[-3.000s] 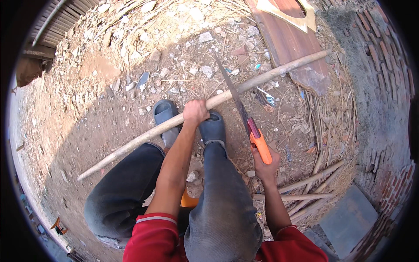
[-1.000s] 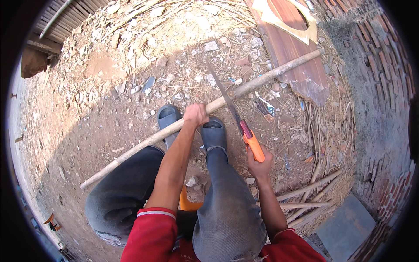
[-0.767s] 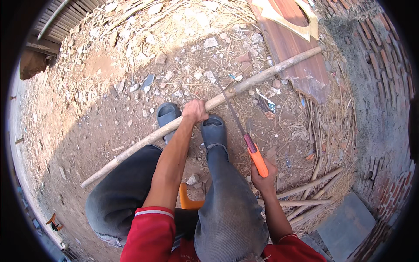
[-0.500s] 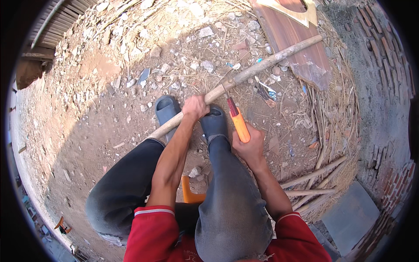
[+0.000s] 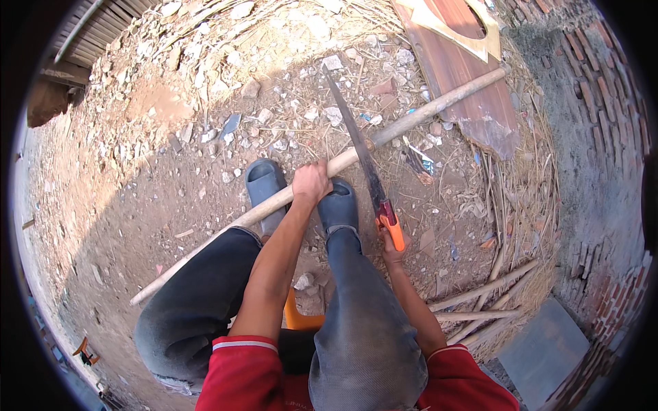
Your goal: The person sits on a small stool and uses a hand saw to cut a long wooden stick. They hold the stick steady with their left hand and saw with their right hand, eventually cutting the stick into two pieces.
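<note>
A long pale wooden pole (image 5: 418, 117) slants from the lower left, past my knee, up to the far right. My left hand (image 5: 312, 181) is wrapped around it close to my grey clogs (image 5: 338, 203). In my right hand (image 5: 393, 242) is a hand saw (image 5: 362, 147) with an orange and dark red handle. The saw's long dark blade lies across the pole to the right of my left hand, its tip pointing away from me. Whether the teeth have cut into the wood I cannot tell.
A reddish-brown board (image 5: 458, 89) with a yellow frame-like piece (image 5: 458, 29) on it lies under the pole's far end. Thin sticks (image 5: 483, 301), a grey slab (image 5: 545, 349) and a brick wall (image 5: 603, 103) are at right. Stones and straw litter the dirt. An orange object (image 5: 296, 314) shows beneath my legs.
My right hand has drawn closer to me and turned, so the saw's blade now shows broadside across the pole. My left hand keeps its hold, slightly farther right in view.
</note>
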Available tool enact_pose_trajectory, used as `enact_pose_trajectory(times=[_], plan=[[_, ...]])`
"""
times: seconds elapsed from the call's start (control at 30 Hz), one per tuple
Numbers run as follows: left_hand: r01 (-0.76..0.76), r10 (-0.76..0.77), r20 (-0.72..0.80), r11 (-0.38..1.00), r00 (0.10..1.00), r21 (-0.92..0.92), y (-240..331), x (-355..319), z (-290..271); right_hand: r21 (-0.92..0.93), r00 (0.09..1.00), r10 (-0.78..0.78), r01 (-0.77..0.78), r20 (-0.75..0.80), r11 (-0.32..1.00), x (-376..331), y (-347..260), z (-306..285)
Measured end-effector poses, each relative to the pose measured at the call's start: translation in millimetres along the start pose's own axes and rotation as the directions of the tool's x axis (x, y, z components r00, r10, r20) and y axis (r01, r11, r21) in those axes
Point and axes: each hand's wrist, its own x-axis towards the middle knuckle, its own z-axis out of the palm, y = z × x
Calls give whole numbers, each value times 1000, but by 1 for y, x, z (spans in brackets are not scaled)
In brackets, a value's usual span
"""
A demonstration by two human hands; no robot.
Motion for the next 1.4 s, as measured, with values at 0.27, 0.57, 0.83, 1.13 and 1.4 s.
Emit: enact_pose_trajectory(times=[0.27,0.57,0.83,1.13,1.4], plan=[[29,-11,207,996,978,-83,-15,30,-28,-200,937,-272,316,220,927,1,-4,44],[68,-68,-13,998,998,7,3,2,7,45,927,-6,24,-375,999,-22,-76,-52],[-61,59,-250,998,966,-1,6,-12,21,-469,910,274,-398,-311,788,40,-34,-63],[-148,150,-286,989,947,29,-13,-57,13,619,808,584,-497,76,608,248,-53,33],[46,-31,180,996,983,-80,57,-3,-45,828,848,523,-350,82,438,268,-72,58]])
